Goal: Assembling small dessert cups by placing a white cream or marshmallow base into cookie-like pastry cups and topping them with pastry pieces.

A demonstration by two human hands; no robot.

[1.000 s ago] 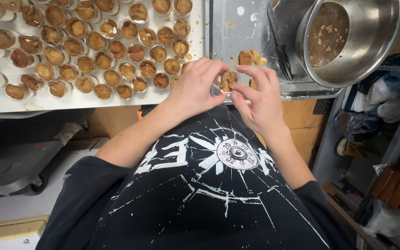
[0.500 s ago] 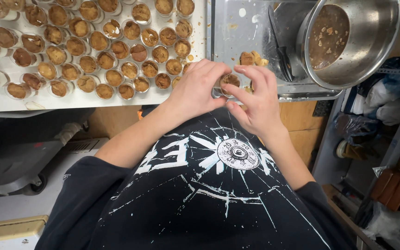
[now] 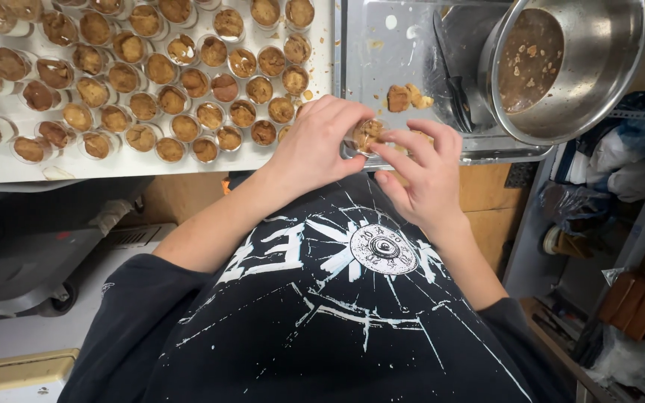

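Head view is looking straight down over your black printed shirt (image 3: 322,298), which is filling the near half of the picture. Beyond it, on the far left, a white tray (image 3: 113,160) is carrying rows of small clear cups (image 3: 151,75), each one filled with a tan or brown crumbly mix. To the right of that tray, a metal sheet pan (image 3: 382,45) is lying with a shiny, smeared floor, and a big round steel bowl (image 3: 584,67) is sitting on its right end, brown residue coating the inside. A dark utensil (image 3: 449,67) is leaning beside the bowl, and a lump of golden crumble (image 3: 408,97) is resting on the pan just far of your hands. Further right, crumpled plastic bags (image 3: 636,142) are crowding the shelving.

Your left hand (image 3: 315,145) is curling around a small cup (image 3: 367,134) at the pan's near edge, fingers wrapped about it so most of its wall is hidden. Your right hand (image 3: 423,175) is meeting it from the right, fingertips (image 3: 404,138) pinched together and pressing on the crumbly top of that cup. Both hands are half closed, touching each other over the cup, and the nearest row of filled cups is sitting just left of your left knuckles.
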